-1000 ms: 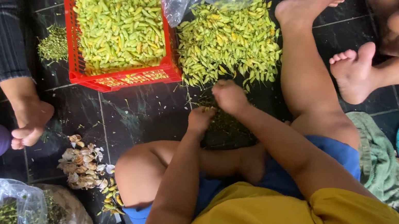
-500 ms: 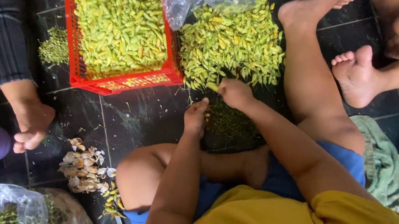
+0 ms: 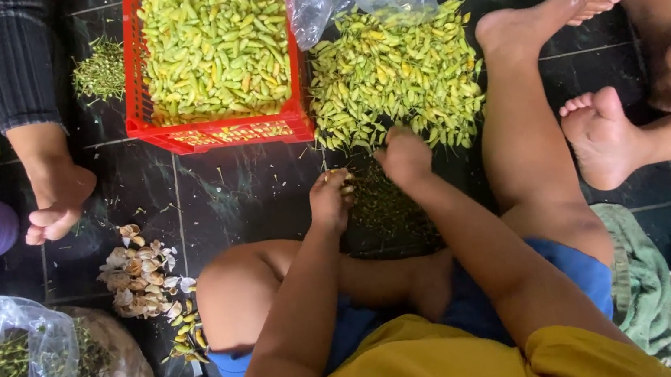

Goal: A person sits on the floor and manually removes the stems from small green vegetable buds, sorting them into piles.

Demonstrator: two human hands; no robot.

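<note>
Roughly halfway: left hand (image 3: 330, 198) pinched shut on a chili, right hand (image 3: 403, 155) curled at the loose chili pile (image 3: 394, 75) just ahead, stems (image 3: 386, 207) heaped beneath, red crate (image 3: 227, 129) forward-left already full.

A home floor used as a food-sorting spot (barefoot people seated on dark tiles (image 3: 248, 192)) beside a red crate (image 3: 141, 111).

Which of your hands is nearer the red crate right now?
Left. The left hand sits just below the red crate's right corner; the right hand is farther right, at the loose chili pile.
</note>
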